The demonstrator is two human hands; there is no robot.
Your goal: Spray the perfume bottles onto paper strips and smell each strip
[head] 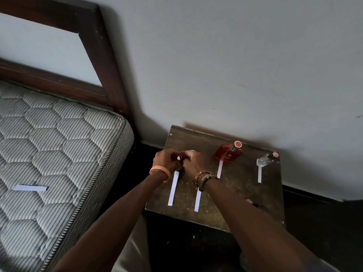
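My left hand [164, 160] and my right hand [194, 162] meet at the back left of the small dark table [235, 193]. Between them they grip a small dark perfume bottle with a pink tip [179, 158], which the fingers mostly hide. A paper strip [173, 188] lies just below the hands, and a second strip [198, 199] shows under my right wrist. A red perfume bottle [227, 154] stands behind a third strip [220, 168]. A clear bottle with a pink cap [265, 160] stands at the right, behind another strip [259, 173].
A quilted mattress [49, 144] in a dark wooden bed frame [102, 55] fills the left, with a loose paper strip [30, 187] lying on it. The table stands against a pale wall [235, 65]. A small pinkish object [249, 201] peeks out beside my right forearm.
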